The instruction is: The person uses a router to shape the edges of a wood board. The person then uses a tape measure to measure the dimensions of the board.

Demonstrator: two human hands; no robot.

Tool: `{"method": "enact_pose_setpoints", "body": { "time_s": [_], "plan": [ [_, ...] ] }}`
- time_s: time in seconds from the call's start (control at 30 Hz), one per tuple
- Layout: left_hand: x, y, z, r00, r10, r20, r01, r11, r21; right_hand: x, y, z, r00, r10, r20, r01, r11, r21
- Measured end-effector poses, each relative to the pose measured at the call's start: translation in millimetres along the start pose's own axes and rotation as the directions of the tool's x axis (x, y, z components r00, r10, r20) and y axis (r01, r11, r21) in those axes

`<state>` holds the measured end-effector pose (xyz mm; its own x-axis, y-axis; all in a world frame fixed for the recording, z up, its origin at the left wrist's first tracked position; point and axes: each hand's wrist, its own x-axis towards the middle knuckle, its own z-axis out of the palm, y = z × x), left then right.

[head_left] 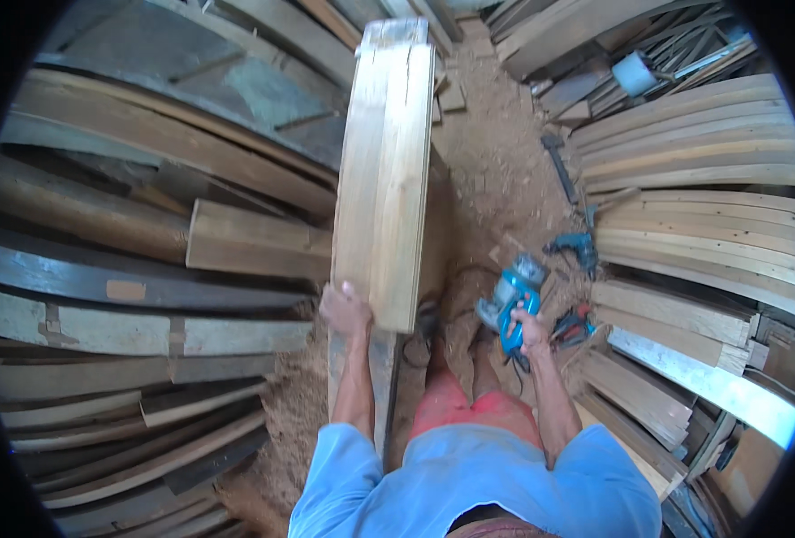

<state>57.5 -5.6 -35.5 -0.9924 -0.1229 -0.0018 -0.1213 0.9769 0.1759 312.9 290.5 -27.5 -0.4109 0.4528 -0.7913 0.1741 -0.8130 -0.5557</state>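
My left hand grips the near left corner of a long pale wooden board. The board seems to be made of strips or planks side by side, and it lies lengthwise on a narrow worn beam. Over to the right, my right hand is wrapped round the handle of a teal handheld power tool. Its body is grey and rounded; its exact kind is not clear. The tool is held beside the board, apart from it, above my legs. Part of its underside is hidden.
Planks are piled along the left, and more stacked boards line the right. A teal drill and a red-and-dark tool lie by the right stack. Sawdust and offcuts cover the floor. A hammer-like tool lies farther off.
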Motion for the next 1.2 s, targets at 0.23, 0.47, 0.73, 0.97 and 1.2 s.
{"method": "enact_pose_setpoints", "body": {
  "time_s": [0.23,0.47,0.73,0.97,1.2],
  "plan": [
    [6.5,17.7,-13.6,0.997,-0.066,0.041,0.066,0.998,0.009,-31.4,-36.2,39.4,0.986,-0.136,0.101,0.156,0.959,-0.235],
    [13.3,17.1,-16.0,0.995,-0.051,0.088,0.045,0.997,0.066,-74.3,-57.8,83.5,0.913,-0.310,0.265,0.348,0.931,-0.110],
    [40.4,2.2,-22.7,0.943,0.198,0.269,-0.201,0.980,-0.018,-143.4,-26.8,114.9,0.806,-0.442,0.393,0.540,0.822,-0.182],
    [35.0,-0.6,-19.7,0.953,0.243,0.181,-0.213,0.962,-0.169,-174.6,57.7,131.2,0.733,-0.537,0.418,0.668,0.684,-0.293],
    [36.6,-2.5,-18.5,0.948,0.285,0.140,-0.250,0.942,-0.222,-209.1,162.5,123.9,0.735,-0.541,0.409,0.678,0.597,-0.429]
  ]
}}
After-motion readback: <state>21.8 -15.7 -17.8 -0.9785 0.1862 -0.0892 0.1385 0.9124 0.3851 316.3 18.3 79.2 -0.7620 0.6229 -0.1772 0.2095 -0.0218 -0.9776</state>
